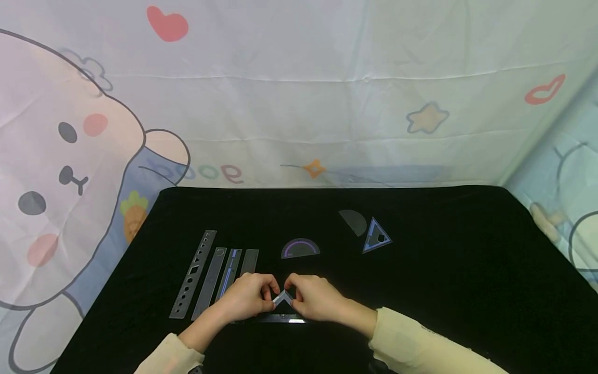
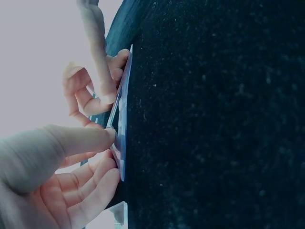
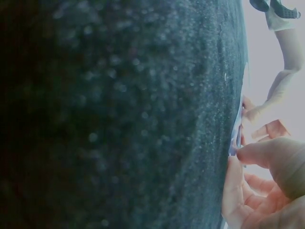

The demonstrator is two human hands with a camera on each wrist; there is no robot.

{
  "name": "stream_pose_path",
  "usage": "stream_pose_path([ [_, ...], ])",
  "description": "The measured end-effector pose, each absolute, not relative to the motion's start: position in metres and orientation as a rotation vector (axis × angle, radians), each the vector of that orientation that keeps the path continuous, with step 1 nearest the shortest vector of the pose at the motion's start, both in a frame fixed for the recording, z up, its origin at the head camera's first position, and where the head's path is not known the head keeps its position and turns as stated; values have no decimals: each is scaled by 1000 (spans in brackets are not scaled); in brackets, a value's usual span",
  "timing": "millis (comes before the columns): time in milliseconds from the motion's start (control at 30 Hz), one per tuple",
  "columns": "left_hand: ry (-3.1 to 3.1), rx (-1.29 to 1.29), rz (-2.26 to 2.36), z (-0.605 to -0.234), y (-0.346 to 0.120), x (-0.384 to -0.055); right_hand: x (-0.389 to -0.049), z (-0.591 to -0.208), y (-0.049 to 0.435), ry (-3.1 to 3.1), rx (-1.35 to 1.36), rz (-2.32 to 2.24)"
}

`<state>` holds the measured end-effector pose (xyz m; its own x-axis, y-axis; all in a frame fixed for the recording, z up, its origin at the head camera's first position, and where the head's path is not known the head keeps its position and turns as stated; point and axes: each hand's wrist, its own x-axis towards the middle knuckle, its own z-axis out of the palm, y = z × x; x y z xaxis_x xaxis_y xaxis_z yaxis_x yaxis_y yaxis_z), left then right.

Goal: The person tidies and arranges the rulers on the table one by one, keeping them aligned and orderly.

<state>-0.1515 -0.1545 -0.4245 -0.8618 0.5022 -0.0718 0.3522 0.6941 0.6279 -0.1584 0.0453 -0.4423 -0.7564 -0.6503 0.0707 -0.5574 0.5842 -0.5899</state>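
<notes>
Near the front of the black cloth, a clear set square (image 1: 283, 297) lies with its corner pointing away from me and its long side (image 1: 282, 319) towards me. My left hand (image 1: 247, 297) pinches its left part. In the left wrist view, the left thumb lies over the inner edge of the set square (image 2: 123, 114) and the fingers are curled at its outside. My right hand (image 1: 320, 298) pinches the other part, thumb and forefinger meeting at the plastic (image 3: 234, 147) in the right wrist view. The hands hide both side corners in the head view.
Left of the hands lie a stencil ruler (image 1: 193, 275) with cut-out shapes and several straight rulers (image 1: 208, 283) side by side. Farther back are a purple-marked protractor (image 1: 300, 249), a plain protractor (image 1: 356, 222) and a blue-edged triangle (image 1: 375, 238). A printed curtain (image 1: 299, 104) hangs behind.
</notes>
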Motion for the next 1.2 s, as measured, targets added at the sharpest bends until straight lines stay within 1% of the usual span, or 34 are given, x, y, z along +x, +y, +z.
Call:
stream_pose_path([
  [500, 2703, 725, 937, -419, -153, -152, -159, -442, 52, 2639, -1017, -993],
  [633, 2723, 716, 953, -418, -152, -154, -161, -441, 56, 2643, -1059, -1044],
  [833, 2743, 698, 1008, -415, -147, -157, -168, -438, 65, 2662, -1138, -1115],
  [1200, 2797, 732, 1124, -407, -129, -166, -180, -428, 80, 2732, -1129, -1131],
])
